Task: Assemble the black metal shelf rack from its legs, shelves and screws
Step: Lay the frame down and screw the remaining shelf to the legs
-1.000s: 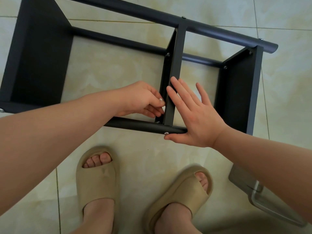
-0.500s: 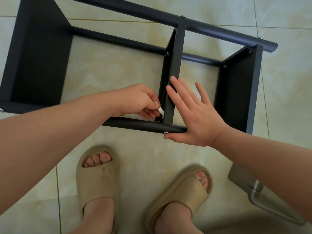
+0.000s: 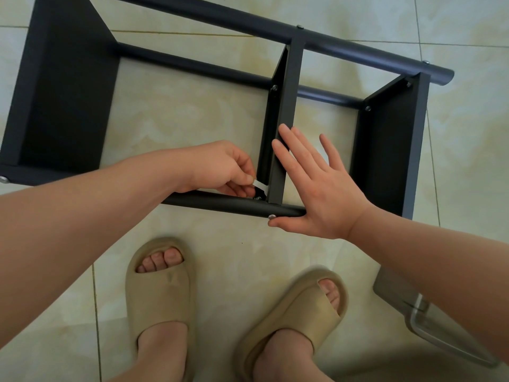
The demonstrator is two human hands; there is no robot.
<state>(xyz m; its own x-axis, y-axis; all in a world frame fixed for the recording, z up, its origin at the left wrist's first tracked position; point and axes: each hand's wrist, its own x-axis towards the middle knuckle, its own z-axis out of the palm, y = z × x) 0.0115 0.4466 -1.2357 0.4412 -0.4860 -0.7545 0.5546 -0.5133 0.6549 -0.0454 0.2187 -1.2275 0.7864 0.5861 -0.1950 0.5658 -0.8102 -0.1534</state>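
Note:
The black metal rack (image 3: pixel 63 86) lies on its side on the tiled floor, with three shelves between round legs. My left hand (image 3: pixel 220 169) pinches a small flat silver wrench (image 3: pixel 260 185) at the joint where the middle shelf (image 3: pixel 283 117) meets the near leg (image 3: pixel 220 204). My right hand (image 3: pixel 316 186) is flat with straight fingers against the middle shelf's edge, and its thumb lies under the near leg's end beside a silver screw head (image 3: pixel 272 216). The nut under the wrench is mostly hidden.
My feet in beige slides (image 3: pixel 159 296) stand just in front of the rack. A clear plastic container (image 3: pixel 429 326) lies on the floor at the lower right, partly behind my right forearm. More screw heads (image 3: pixel 367 108) show on the far legs.
My left hand has drawn back slightly to the left, so the silver wrench now shows between its fingers and the shelf. My right hand has stayed in place.

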